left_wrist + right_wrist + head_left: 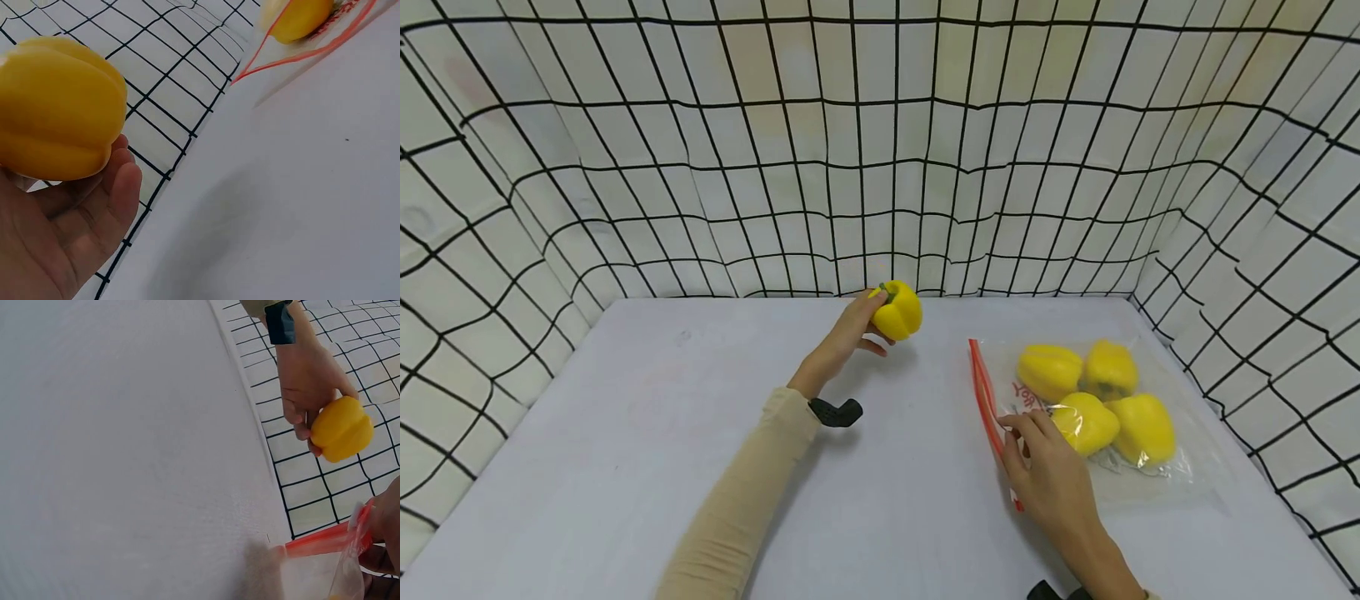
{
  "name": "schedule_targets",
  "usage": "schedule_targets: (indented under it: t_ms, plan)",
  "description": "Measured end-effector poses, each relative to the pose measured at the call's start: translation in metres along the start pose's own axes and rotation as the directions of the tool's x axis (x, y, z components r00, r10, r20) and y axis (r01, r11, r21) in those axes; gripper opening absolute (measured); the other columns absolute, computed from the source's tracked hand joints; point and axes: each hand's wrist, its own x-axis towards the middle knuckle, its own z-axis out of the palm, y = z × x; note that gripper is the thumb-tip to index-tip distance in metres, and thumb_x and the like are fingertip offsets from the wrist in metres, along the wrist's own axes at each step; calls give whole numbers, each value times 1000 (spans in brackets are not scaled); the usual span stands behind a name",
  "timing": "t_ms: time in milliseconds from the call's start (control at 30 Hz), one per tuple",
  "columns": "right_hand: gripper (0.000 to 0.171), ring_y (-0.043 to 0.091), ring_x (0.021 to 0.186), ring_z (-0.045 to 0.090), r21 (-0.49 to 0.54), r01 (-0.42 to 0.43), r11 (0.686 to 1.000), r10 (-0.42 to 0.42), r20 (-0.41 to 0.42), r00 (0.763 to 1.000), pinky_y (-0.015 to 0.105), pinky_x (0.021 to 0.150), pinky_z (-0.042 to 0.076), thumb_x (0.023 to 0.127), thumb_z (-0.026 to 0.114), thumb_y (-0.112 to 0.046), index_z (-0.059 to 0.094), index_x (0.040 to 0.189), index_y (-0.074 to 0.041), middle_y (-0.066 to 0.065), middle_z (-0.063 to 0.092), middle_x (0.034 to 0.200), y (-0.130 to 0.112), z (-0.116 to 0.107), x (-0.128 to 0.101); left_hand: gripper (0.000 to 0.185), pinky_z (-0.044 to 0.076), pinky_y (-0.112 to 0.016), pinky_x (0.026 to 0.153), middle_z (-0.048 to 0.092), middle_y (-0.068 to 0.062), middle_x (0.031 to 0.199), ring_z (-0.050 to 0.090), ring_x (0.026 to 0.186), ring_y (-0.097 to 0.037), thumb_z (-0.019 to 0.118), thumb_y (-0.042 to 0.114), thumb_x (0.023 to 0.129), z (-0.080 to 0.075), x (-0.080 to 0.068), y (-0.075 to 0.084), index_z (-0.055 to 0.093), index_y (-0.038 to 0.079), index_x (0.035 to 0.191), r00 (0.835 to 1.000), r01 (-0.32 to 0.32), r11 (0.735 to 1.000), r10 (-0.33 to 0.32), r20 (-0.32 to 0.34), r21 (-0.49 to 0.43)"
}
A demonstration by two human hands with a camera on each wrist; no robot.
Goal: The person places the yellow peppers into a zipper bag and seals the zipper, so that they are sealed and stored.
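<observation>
In my left hand I hold a yellow bell pepper with a green stem, raised over the far part of the table. The left wrist view shows the fingers curled beneath the pepper. My right hand pinches the red-edged opening of a clear zip bag at the right of the table. Several yellow bell peppers lie inside that bag. In the right wrist view the bag's red zip strip stands lifted at the fingers, which are partly cut off by the frame.
A white table spreads under both arms. Black wire grid with white sheeting behind it closes off the back and both sides. The bag's far end lies near the right-hand grid.
</observation>
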Motion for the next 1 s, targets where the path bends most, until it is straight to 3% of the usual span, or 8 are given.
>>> schedule_targets:
  t_ms: [167,367,533,667,867,1000]
  plan:
    - [21,7,70,51,1,6,1000,-6,-17,1000,18,51,42,84,71,-6,70,103,-14,-5,58,88,1,0,-2,52,60,-38,74,56,-10,113,60,91,-27,38,60,100,12,0,-2,44,20,132,998,-21,996,16,61,84]
    - [23,8,69,51,21,14,1000,-13,-46,999,19,53,42,83,71,-4,70,103,-15,-5,60,91,1,-1,-2,46,59,-37,72,55,-8,113,57,97,-25,45,57,99,23,0,-5,44,22,128,993,-87,979,69,101,186]
    - [25,7,71,51,37,25,999,-22,-73,997,17,53,43,82,71,-1,70,104,-14,-3,61,94,1,-2,0,52,58,-40,75,62,-4,113,64,90,-29,57,61,91,29,-2,-8,42,32,132,993,-80,967,55,108,241]
    - [25,6,71,49,44,23,999,-20,-85,996,9,55,36,83,71,-1,70,104,-15,-3,61,93,0,-3,0,58,57,-40,76,63,-1,114,65,86,-29,62,63,87,35,-3,-10,41,37,134,990,-78,955,41,131,285]
    - [25,6,71,49,52,-5,999,10,-81,997,7,54,33,84,71,-3,70,106,-15,-5,59,92,-1,-4,0,57,49,-35,87,55,9,125,58,104,-16,69,62,82,44,-5,-10,48,37,129,983,-123,919,62,171,375]
    - [25,6,71,49,54,-12,998,16,-76,997,9,53,35,84,71,-3,70,106,-14,-5,59,92,-2,-4,1,58,46,-35,92,54,11,124,53,106,-15,73,57,81,49,-6,-10,49,33,129,977,-166,892,90,195,420]
